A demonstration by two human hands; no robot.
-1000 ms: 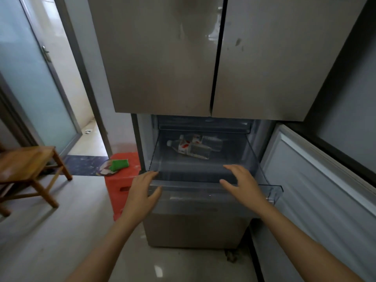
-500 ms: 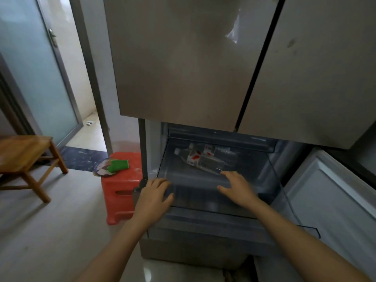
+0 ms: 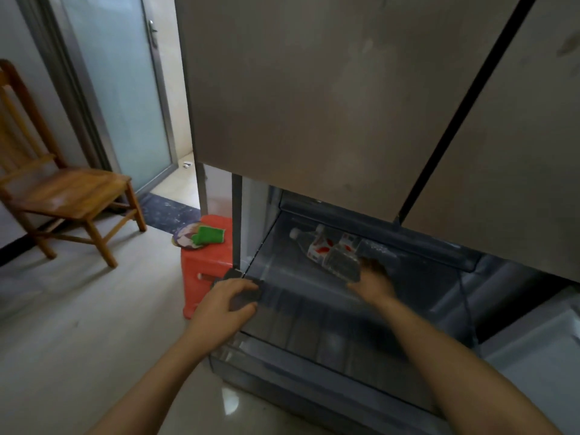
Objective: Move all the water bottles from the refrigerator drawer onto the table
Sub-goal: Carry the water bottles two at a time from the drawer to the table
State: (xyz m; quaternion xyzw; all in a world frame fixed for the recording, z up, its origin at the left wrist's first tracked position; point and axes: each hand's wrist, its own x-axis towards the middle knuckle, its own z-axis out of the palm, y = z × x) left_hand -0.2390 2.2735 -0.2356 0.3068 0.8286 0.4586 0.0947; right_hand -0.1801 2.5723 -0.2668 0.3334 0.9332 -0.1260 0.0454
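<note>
Clear plastic water bottles (image 3: 329, 251) with red and white labels lie on their sides at the back of the refrigerator drawer (image 3: 301, 312), right of centre in the frame, under the closed grey doors (image 3: 314, 105). At least two lie side by side, caps toward the left; I cannot tell the exact number through the blur. My right hand (image 3: 373, 282) is reaching into the drawer, its fingers (image 3: 372, 265) loosely spread and touching the near end of the closest bottle, not yet wrapped round it. My left hand (image 3: 224, 304) rests on the front left corner of the drawer, fingers curled over its rim with the thumb below. Just left of the drawer stands a red plastic stool (image 3: 204, 265) with a green cloth (image 3: 208, 235) and a round plate (image 3: 185, 238) on top. A wooden chair (image 3: 62, 196) stands on the pale floor (image 3: 78, 324) at the left of the frame, before a frosted glass door (image 3: 119, 89).
</note>
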